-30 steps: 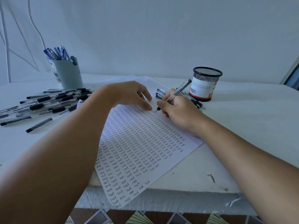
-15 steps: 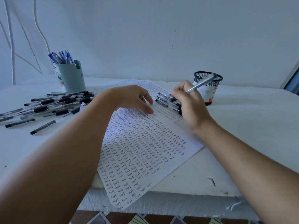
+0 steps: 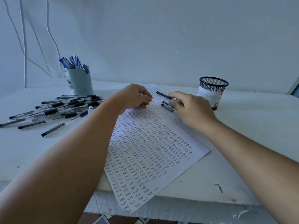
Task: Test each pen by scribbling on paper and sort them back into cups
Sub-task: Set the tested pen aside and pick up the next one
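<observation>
Black pen [image 3: 163,95] | right hand [image 3: 191,109] grip, now off paper [image 3: 145,151]

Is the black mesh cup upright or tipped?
Upright. The black mesh cup stands on its base on the table, open rim facing up, beyond the right hand.

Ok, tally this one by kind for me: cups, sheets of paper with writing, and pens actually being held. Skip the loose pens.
Cups: 2 (pale blue cup, black mesh cup)
Sheets of paper with writing: 1 (sheet)
Pens held: 1 (black pen, in the right hand)
Total: 4
</observation>
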{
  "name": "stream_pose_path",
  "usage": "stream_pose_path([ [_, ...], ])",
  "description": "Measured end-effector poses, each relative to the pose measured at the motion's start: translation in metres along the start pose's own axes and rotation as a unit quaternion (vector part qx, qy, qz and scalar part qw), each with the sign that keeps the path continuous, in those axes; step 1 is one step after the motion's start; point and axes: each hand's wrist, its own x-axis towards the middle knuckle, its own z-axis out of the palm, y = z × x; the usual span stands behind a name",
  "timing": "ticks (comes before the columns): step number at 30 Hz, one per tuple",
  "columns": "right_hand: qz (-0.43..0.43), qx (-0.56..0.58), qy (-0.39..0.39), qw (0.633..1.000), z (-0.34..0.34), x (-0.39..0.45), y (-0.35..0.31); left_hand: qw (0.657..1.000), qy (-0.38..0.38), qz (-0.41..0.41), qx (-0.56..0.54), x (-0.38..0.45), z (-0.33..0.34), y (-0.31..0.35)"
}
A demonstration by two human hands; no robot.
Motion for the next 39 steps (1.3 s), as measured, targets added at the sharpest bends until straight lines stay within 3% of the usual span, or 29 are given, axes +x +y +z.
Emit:
stream_pose_path([
  [11, 0.008, -0.18, 0.054, 0.982, 0.018, 0.002, -0.006, 1.0, -0.004, 0.005, 0.017, 0.002, 0.004, 0.0],
  [16, 0.012, -0.184, 0.0, 0.983, 0.015, 0.003, -0.009, 1.0, -0.011, 0.006, 0.017, 0.001, 0.005, 0.001],
  [19, 0.004, -0.179, 0.02, 0.984, 0.017, 0.003, -0.006, 1.0, -0.009, 0.005, 0.012, 0.0, 0.004, 0.002],
  [24, -0.014, -0.247, 0.04, 0.968, 0.02, 0.006, -0.003, 1.0, -0.007, 0.009, 0.018, 0.001, 0.004, 0.001],
  [30, -0.017, -0.336, -0.004, 0.942, 0.025, 0.009, -0.002, 1.0, -0.009, 0.007, 0.02, 0.001, 0.004, 0.002],
  [34, -0.008, -0.321, 0.003, 0.947, 0.025, 0.012, -0.01, 0.999, -0.005, 0.017, 0.04, 0.0, 0.005, 0.004],
  [39, -0.1, -0.234, -0.023, 0.967, 0.018, 0.015, -0.042, 0.984, 0.041, 0.034, 0.172, -0.006, -0.005, 0.017],
])
